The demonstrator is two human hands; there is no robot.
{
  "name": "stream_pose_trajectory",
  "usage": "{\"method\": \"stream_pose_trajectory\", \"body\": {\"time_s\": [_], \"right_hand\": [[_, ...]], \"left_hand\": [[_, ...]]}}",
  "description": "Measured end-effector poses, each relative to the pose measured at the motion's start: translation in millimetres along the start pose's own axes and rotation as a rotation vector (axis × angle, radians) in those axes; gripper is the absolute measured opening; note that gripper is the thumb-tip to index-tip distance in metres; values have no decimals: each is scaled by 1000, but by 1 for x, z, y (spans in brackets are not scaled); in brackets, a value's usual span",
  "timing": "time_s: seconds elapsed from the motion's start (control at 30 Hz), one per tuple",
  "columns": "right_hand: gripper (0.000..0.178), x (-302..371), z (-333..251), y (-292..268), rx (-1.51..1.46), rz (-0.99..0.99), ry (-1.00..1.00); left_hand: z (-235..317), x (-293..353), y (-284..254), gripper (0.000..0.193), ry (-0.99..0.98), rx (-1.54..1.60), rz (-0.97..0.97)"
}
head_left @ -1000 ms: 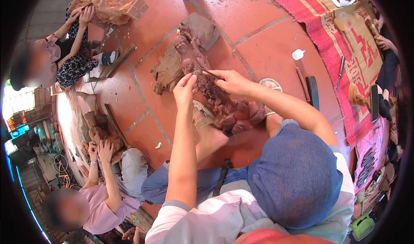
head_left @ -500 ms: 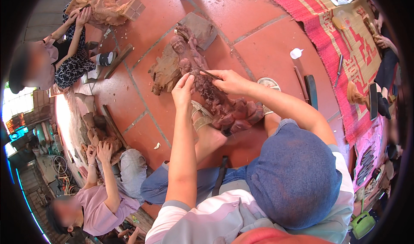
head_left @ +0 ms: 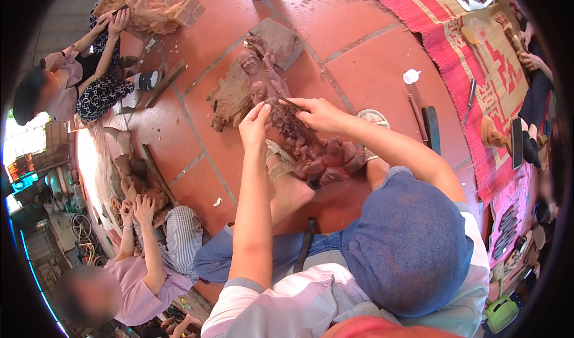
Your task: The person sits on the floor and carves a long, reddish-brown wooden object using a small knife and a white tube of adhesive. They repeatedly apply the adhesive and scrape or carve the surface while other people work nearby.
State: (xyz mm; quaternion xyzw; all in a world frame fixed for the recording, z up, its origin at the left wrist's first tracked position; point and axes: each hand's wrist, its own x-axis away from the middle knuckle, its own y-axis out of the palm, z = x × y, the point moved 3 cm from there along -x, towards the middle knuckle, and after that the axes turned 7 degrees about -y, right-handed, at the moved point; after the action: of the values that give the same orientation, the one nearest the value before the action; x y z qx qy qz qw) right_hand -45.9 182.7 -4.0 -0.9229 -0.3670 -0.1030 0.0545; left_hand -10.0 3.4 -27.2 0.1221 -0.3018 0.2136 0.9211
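Note:
A reddish-brown carved wooden statue (head_left: 299, 138) leans lengthwise between my feet, its broad, lumpy end nearest me. Over its middle, my right hand (head_left: 323, 115) is closed on a thin dark stick-like tool (head_left: 292, 104), whose tip points left toward my other hand. My left hand (head_left: 256, 123) is held in a pinch at the statue's left side; whatever is between those fingertips is too small to make out. A rough brown wood block (head_left: 230, 102) and a grey slab (head_left: 275, 42) lie beside and beyond the statue.
At left, two people work on carvings, one at a pale wooden carving (head_left: 143, 6). A dark flat tool (head_left: 430, 129) and a white cup (head_left: 411, 76) lie on the tiles at right, near a red woven mat (head_left: 442, 45). A blue denim cap (head_left: 406, 242) fills the lower right.
Both my hands stay almost in place over the statue, with the dark tool still in the right one. At lower left, the co-worker's head has shifted slightly.

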Motion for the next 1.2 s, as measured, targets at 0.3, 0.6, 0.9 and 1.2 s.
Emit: {"method": "stream_pose_trajectory", "body": {"time_s": [0.3,0.6,0.9,1.2], "right_hand": [[47,-1,1,-1,6,21,-51],[49,-1,0,0,-43,6,-8],[48,-5,10,1,-12,6,-64],[47,-1,0,0,-22,-9,12]], "left_hand": [[0,5,4,36,12,4,19],[-3,0,-5,36,-23,53,-80],[-5,-2,-6,38,-58,24,-24],[-3,-1,-8,39,-103,47,-22]]}}
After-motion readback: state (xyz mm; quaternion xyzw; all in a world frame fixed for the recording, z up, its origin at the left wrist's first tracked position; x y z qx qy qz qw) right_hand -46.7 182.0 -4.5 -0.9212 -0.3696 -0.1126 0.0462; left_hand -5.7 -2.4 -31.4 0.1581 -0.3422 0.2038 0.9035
